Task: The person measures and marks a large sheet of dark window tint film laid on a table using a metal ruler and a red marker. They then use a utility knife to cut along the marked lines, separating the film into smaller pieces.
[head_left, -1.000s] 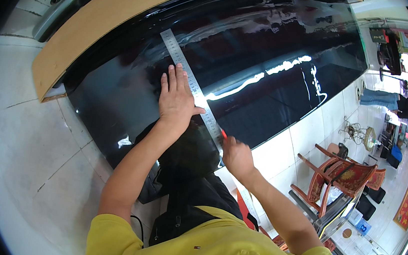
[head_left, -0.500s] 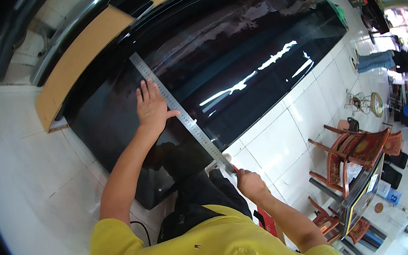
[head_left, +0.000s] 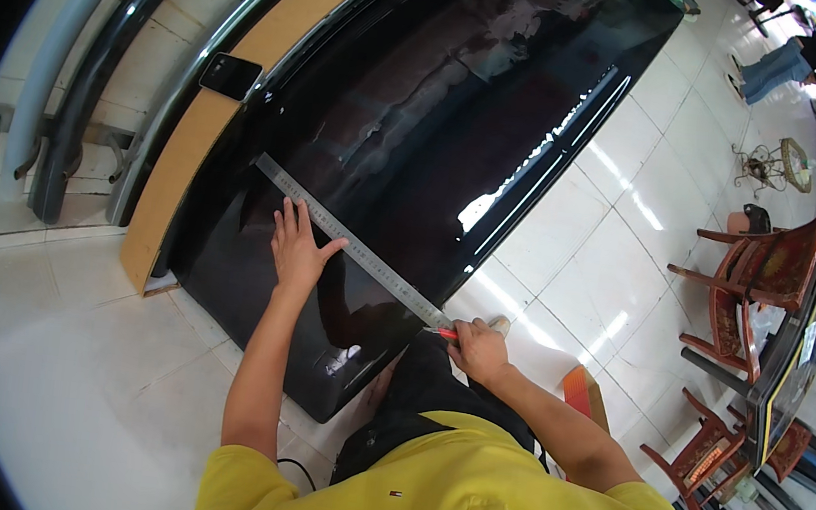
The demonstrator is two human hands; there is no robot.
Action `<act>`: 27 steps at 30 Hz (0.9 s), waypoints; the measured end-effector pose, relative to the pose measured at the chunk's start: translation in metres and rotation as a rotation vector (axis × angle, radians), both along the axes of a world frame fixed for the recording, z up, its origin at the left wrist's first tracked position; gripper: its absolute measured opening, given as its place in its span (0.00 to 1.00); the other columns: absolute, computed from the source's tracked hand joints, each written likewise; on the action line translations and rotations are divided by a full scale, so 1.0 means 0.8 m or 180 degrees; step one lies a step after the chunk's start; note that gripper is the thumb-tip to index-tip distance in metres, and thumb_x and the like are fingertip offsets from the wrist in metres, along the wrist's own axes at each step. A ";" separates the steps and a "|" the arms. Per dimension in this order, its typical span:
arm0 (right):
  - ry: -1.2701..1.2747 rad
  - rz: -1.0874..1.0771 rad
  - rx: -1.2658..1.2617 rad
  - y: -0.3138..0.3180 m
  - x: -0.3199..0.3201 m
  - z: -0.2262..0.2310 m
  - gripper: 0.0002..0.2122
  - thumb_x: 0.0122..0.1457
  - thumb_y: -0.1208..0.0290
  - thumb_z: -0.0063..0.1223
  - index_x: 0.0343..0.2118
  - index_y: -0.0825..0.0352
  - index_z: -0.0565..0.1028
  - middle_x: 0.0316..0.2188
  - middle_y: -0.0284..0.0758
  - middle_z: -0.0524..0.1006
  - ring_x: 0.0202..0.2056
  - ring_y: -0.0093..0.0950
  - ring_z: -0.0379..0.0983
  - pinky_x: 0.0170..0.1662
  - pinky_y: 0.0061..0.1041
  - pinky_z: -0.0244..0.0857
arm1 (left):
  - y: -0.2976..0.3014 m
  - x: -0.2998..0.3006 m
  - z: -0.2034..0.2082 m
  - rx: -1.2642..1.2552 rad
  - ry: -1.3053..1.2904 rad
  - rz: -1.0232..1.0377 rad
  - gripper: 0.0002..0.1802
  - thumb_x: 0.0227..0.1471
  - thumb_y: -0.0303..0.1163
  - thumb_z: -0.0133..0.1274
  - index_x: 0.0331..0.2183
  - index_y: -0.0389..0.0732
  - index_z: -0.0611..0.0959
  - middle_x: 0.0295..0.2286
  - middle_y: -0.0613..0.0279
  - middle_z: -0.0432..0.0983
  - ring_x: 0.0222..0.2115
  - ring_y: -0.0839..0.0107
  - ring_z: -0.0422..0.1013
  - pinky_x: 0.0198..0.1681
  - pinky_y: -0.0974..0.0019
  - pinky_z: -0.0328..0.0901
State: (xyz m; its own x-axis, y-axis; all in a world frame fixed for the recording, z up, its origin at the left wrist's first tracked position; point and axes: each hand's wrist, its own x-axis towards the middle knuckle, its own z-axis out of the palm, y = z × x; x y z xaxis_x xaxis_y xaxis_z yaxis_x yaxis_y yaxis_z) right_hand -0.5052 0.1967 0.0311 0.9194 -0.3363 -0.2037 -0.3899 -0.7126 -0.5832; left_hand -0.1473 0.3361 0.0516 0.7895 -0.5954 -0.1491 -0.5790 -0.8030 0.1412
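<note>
A long steel ruler [head_left: 360, 250] lies slantwise across a glossy black sheet [head_left: 399, 153], which covers a wide table-like surface. My left hand [head_left: 299, 251] is spread flat with its fingertips at the ruler's lower edge and its thumb reaching onto it. At the ruler's near right end, my right hand [head_left: 480, 350] is closed round a red utility knife [head_left: 447, 334]. The knife's thin tip points left, close to the ruler and the sheet's edge. Most of its handle is hidden inside my fist.
A dark phone [head_left: 231, 77] rests on a tan board [head_left: 175, 178] along the left side. Rolls of film [head_left: 83, 107] stand beyond it. Wooden chairs [head_left: 765, 260] and a table [head_left: 789, 374] stand to the right on white tiles. Another person [head_left: 781, 71] is far off at upper right.
My right hand has shifted slightly left and up, and more of the red knife shows. The whole view has turned and shifted a little; my left hand stays on the ruler.
</note>
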 end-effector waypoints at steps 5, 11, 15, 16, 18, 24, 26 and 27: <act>-0.0299 -0.0500 0.0108 -0.036 -0.077 0.037 0.18 0.51 0.65 0.66 0.43 0.67 0.78 0.29 0.43 0.81 0.32 0.44 0.79 0.36 0.43 0.75 | 0.022 -0.142 0.000 -0.2866 0.0591 0.0891 0.12 0.66 0.31 0.57 0.47 0.33 0.81 0.44 0.50 0.77 0.42 0.59 0.75 0.47 0.62 0.70; -0.0686 -0.1044 -0.0158 -0.136 -0.204 0.097 0.15 0.49 0.76 0.61 0.42 0.69 0.78 0.30 0.46 0.81 0.30 0.48 0.79 0.36 0.43 0.74 | -0.013 -0.363 -0.025 -0.2453 0.4173 0.2476 0.28 0.68 0.41 0.57 0.62 0.35 0.75 0.53 0.59 0.79 0.51 0.70 0.76 0.49 0.68 0.71; -0.0392 -0.1809 0.0097 -0.188 -0.264 0.108 0.11 0.54 0.79 0.52 0.40 0.71 0.75 0.21 0.41 0.75 0.21 0.33 0.72 0.28 0.31 0.68 | -0.053 -0.400 -0.069 -0.2726 0.3786 0.2664 0.44 0.67 0.41 0.59 0.73 0.36 0.57 0.63 0.55 0.68 0.62 0.65 0.67 0.57 0.64 0.68; -0.0474 -0.1797 0.0051 -0.201 -0.276 0.108 0.10 0.54 0.79 0.52 0.41 0.71 0.75 0.20 0.40 0.74 0.20 0.31 0.70 0.28 0.30 0.67 | -0.061 -0.406 -0.082 -0.2849 0.3683 0.2834 0.45 0.66 0.41 0.60 0.73 0.36 0.57 0.63 0.54 0.68 0.63 0.64 0.66 0.58 0.64 0.67; -0.0574 -0.1854 0.0051 -0.228 -0.287 0.105 0.10 0.55 0.80 0.51 0.41 0.71 0.75 0.19 0.37 0.71 0.18 0.27 0.65 0.26 0.28 0.64 | -0.077 -0.409 -0.110 -0.3488 0.3355 0.2937 0.40 0.65 0.37 0.61 0.70 0.36 0.64 0.63 0.54 0.68 0.65 0.62 0.64 0.64 0.63 0.62; -0.0678 -0.1955 0.0372 -0.299 -0.268 0.100 0.09 0.56 0.80 0.49 0.41 0.70 0.74 0.21 0.29 0.67 0.23 0.19 0.60 0.29 0.24 0.60 | -0.100 -0.402 -0.144 -0.4180 0.2698 0.3688 0.29 0.61 0.35 0.65 0.60 0.35 0.77 0.60 0.54 0.72 0.65 0.63 0.63 0.68 0.61 0.57; -0.0750 -0.1973 0.0511 -0.329 -0.245 0.095 0.09 0.57 0.80 0.48 0.41 0.70 0.74 0.23 0.28 0.66 0.25 0.18 0.59 0.30 0.22 0.60 | -0.106 -0.398 -0.136 -0.4407 0.2441 0.3607 0.27 0.60 0.38 0.67 0.55 0.36 0.79 0.54 0.57 0.77 0.56 0.66 0.71 0.61 0.64 0.64; -0.0792 -0.1966 0.0530 -0.343 -0.235 0.094 0.10 0.57 0.80 0.47 0.41 0.70 0.74 0.24 0.28 0.66 0.26 0.18 0.59 0.31 0.22 0.59 | -0.105 -0.400 -0.129 -0.4360 0.2502 0.3717 0.26 0.60 0.38 0.67 0.54 0.36 0.80 0.52 0.58 0.77 0.52 0.67 0.73 0.58 0.64 0.66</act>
State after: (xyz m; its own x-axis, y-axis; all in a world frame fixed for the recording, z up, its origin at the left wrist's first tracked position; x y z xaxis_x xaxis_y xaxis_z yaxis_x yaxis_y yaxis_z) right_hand -0.6933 -0.0776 0.1059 0.5953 -0.7965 -0.1057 -0.5362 -0.2959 -0.7906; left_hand -0.4673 0.2518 -0.0520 0.8157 0.0800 -0.5729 0.5547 0.1728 0.8139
